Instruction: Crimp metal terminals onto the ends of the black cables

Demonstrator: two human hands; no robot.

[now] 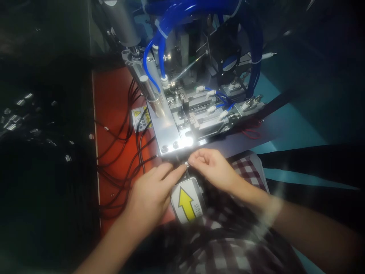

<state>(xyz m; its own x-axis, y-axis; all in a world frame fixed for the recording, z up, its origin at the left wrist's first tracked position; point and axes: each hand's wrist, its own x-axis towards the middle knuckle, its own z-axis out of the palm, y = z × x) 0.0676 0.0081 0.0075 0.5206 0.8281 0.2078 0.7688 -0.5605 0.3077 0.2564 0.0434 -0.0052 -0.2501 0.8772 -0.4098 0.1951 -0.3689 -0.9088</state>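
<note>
In the head view, two bare hands are meeting just below the centre, in front of the metal fixture [168, 127]. The right hand [211, 165], coming in from 4 o'clock, is bringing its thumb and forefinger together in a pinch, the other fingers curling inward. At those fingertips a small pale piece [186, 163] is showing; it is too small and blurred for its shape to be told. The left hand [152, 188], coming in from 7 o'clock, is reaching with its thumb and forefinger spread apart, one digit ending right beside that piece. Whether the left hand is gripping anything, one cannot tell.

Taking the small piece as the clock's centre, the fixture's bright front end is lying just beyond it at 12 o'clock. A plate with a yellow arrow [186, 201] is lying close by at 6 o'clock, between the hands. The white pneumatic fittings [211, 94] are standing out at 1 o'clock, while thick blue tubes [196, 8] are arching over the top at 12. A metal cylinder [122, 24] is rising at 11 o'clock. Toward 10 o'clock a warning label [141, 118] is lying on the orange desk [110, 91], and black cables [125, 142] are looping across from 9 to 11. Checked cloth [228, 255] is showing at 5 o'clock, beneath the right forearm.
</note>
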